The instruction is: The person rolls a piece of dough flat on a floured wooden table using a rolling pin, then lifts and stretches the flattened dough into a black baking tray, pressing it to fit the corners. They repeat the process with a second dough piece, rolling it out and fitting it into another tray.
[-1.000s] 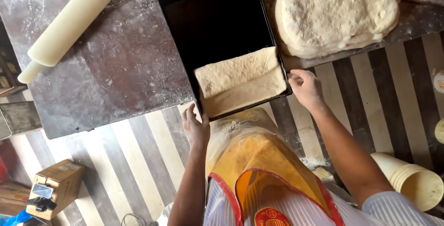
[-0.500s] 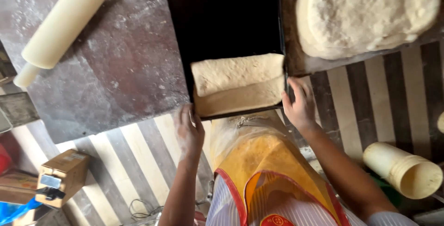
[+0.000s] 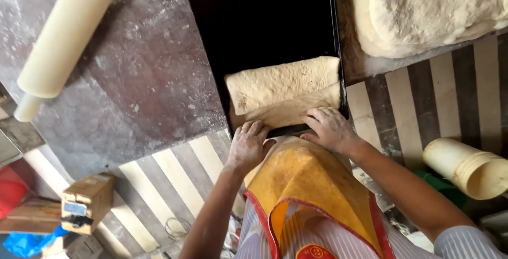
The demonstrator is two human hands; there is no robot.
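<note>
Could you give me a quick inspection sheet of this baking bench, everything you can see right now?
Surface: dark stone worktop, dusted with flour.
Job's things: folded dough sheet lying at the near end of a black baking tray.
Clutter: rolling pin on the left; big dough slab on the right.
Hands: left hand and right hand, both floury and open, at the tray's near edge by the dough.
Cables: thin wire loop on the floor.
Surroundings: striped floor, cardboard box, pale bucket, yellow apron.
</note>
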